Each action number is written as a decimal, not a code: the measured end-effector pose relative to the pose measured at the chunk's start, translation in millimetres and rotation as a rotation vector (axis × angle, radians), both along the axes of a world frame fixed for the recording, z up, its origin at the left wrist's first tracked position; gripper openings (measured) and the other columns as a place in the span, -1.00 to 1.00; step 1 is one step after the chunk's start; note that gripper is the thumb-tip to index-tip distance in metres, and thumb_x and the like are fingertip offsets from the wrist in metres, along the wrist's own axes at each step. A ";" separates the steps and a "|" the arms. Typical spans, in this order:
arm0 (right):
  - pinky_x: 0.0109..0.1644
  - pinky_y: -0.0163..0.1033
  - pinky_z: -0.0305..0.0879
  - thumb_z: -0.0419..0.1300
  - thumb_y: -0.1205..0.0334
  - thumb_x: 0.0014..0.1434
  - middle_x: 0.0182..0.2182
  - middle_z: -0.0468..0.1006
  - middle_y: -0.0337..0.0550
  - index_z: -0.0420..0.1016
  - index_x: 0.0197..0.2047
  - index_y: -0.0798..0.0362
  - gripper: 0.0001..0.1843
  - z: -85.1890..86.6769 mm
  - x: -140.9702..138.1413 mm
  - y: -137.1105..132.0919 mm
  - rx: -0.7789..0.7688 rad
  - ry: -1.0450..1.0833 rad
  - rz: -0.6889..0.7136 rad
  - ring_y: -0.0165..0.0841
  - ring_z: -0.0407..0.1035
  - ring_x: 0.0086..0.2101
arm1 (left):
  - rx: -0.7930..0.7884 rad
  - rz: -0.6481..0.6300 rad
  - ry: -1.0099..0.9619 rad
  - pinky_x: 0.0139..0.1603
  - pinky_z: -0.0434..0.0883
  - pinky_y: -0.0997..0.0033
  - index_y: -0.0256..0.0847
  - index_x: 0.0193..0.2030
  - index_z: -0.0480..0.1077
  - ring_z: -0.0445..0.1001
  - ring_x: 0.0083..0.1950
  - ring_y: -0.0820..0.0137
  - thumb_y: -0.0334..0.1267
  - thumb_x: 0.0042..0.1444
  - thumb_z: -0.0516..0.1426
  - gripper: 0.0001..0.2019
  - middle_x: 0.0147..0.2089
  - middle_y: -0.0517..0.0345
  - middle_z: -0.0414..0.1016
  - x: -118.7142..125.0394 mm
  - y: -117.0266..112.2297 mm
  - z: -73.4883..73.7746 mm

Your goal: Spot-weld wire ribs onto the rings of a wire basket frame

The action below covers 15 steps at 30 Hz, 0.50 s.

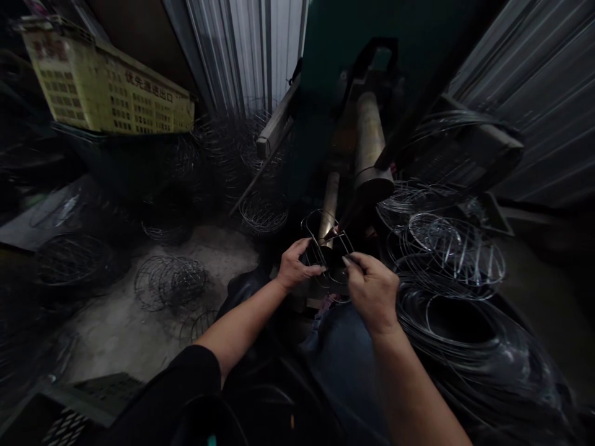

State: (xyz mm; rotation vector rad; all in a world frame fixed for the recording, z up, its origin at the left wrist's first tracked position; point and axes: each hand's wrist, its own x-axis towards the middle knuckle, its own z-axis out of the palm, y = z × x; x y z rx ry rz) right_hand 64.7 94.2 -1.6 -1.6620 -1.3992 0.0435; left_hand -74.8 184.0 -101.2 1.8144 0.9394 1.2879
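Wire baskets (170, 282) lie on the floor (116, 334) at left. The left grip (297, 266) is closed around the left side of an oval wire cage (328, 254); the right grip (372, 291) is pinched on its right edge. The cage sits just near a metal roller (369, 142). Wire coils (446, 254) are heaped at right.

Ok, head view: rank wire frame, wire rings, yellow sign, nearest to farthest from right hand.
From the right hand:
1. wire frame: touching the fingers, ahead and left
2. wire rings: heaped to the right
3. yellow sign: far upper left
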 end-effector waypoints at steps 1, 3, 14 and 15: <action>-0.27 -0.17 0.40 0.07 0.13 0.12 -0.43 0.61 -0.05 0.56 -0.42 0.05 -0.72 1.1 0.8 3.9 -0.018 -0.010 -0.006 -0.21 0.50 -0.39 | -0.013 0.000 -0.007 0.19 0.40 0.12 -0.35 0.09 0.43 0.46 0.09 0.14 -0.19 -0.29 0.45 -0.27 0.06 -0.16 0.47 1.1 1.0 -0.3; -0.26 -0.15 0.39 0.07 0.11 0.11 -0.44 0.61 -0.04 0.56 -0.43 0.05 -0.71 3.8 1.5 9.3 -0.040 -0.015 -0.019 -0.19 0.49 -0.39 | -0.040 0.000 -0.017 0.19 0.39 0.11 -0.31 0.09 0.43 0.46 0.09 0.14 -0.19 -0.30 0.45 -0.28 0.06 -0.13 0.47 2.7 1.3 -0.1; -0.07 -0.07 0.45 0.32 -0.01 -0.02 -0.20 0.62 -0.01 0.62 -0.33 0.05 -0.71 -16.7 14.3 -60.6 -0.162 0.344 -0.047 -0.14 0.51 -0.19 | -0.361 -0.129 -0.287 0.16 0.42 0.14 -0.26 0.08 0.45 0.45 0.09 0.16 -0.22 -0.39 0.48 -0.23 0.06 -0.03 0.45 4.3 -9.2 -0.3; -0.08 -0.06 0.45 0.32 0.00 -0.02 -0.26 0.63 -0.03 0.62 -0.34 0.05 -0.71 -18.9 15.2 -64.0 -0.181 0.383 -0.029 -0.15 0.52 -0.23 | -0.412 -0.119 -0.326 0.14 0.43 0.14 -0.27 0.08 0.45 0.45 0.08 0.17 -0.24 -0.43 0.49 -0.21 0.06 -0.03 0.45 5.0 -9.5 -0.5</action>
